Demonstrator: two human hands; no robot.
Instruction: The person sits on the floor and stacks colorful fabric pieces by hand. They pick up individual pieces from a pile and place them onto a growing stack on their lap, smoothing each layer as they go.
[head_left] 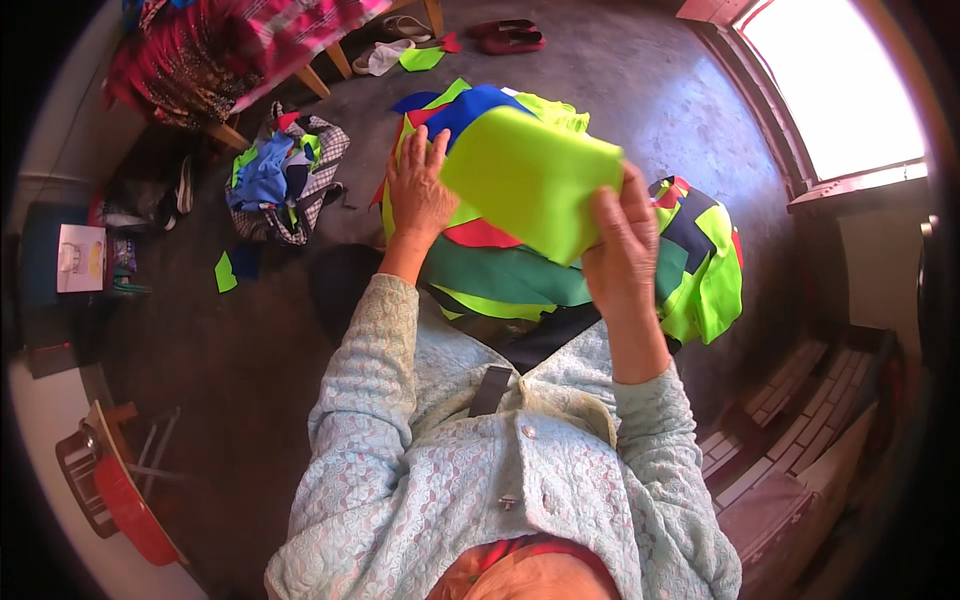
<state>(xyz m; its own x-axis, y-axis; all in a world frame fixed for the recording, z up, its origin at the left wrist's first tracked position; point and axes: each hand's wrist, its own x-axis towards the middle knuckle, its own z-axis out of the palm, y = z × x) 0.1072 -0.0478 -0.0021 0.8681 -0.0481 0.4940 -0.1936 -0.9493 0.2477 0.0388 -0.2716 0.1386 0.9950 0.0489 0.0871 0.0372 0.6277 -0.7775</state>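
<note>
In my right hand (625, 225) is a neon yellow-green piece of cloth (535, 180), pinched at its right edge between thumb and fingers. It is raised above a heap of cloth scraps and hides part of it. My left hand (420, 185) lies with fingers apart at the heap's left side, close to the raised piece's left edge. I cannot tell whether it touches that piece. Blue cloth (480, 105), red cloth (485, 235) and dark green cloth (500, 272) show in the heap around the hands. More yellow-green and navy cloth (705, 260) spreads at the right.
A checked bag (325, 150) filled with scraps sits on the floor at the left. Small scraps (226, 272) lie near it. Shoes (505, 38) and a wooden-legged bed (310, 80) are at the back. A bright opening (840, 90) is at the far right.
</note>
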